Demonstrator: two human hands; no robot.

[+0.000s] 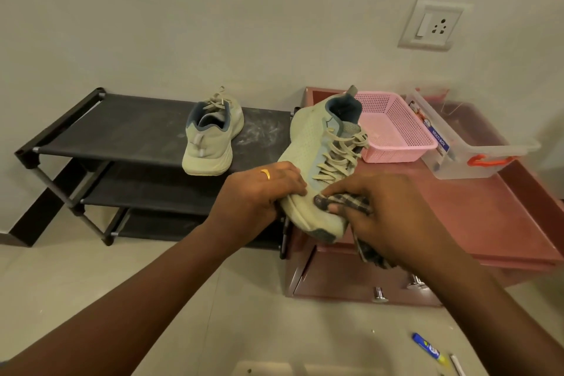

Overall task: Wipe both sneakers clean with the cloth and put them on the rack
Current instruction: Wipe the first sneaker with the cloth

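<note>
Left hand (262,189) gripping sneaker (314,143) near toe, right hand (387,217) pinching cloth (345,203) against it, heel pointing away upward

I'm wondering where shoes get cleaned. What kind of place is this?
Probably a home, perhaps near the door: a shoe rack with a sneaker on top, a low cabinet holding a pink basket, and a wall socket.
</note>
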